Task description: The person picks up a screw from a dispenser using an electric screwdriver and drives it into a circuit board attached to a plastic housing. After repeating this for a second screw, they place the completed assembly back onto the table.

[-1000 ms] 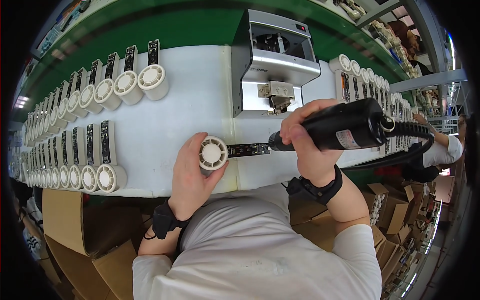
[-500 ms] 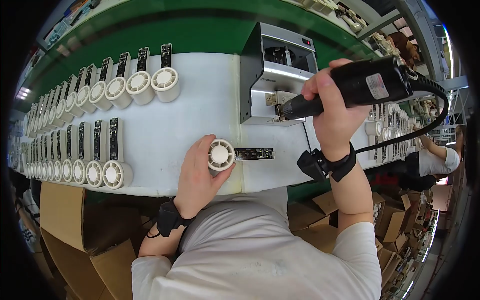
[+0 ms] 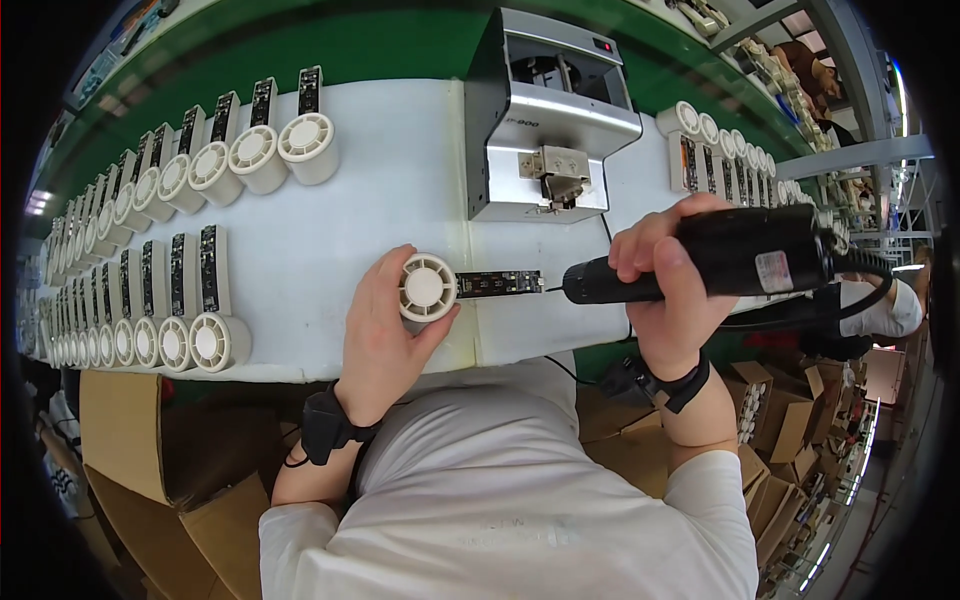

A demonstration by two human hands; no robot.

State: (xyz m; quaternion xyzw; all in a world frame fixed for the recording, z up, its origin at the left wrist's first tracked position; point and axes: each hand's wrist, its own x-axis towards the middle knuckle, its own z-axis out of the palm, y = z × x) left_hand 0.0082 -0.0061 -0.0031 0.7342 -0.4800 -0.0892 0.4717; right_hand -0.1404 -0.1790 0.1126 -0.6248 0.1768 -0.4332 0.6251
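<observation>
Left hand [image 3: 385, 335] clasping white fan part [image 3: 428, 287] near counter [image 3: 330, 240] front edge, right hand [image 3: 668, 290] gripping screwdriver [image 3: 710, 265] at its board [image 3: 498, 284]; rows apparently finished, this one underway.

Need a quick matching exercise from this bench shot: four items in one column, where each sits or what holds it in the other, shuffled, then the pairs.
Things:
1. black electric screwdriver
2. white round fan unit
3. grey screw feeder box
4. cardboard boxes

Places:
A. below the bench edge
B. steadied by the left hand
C. far side of the bench, centre
D. gripped in the right hand

Pairs: 1-D, 2-B, 3-C, 4-A
</observation>
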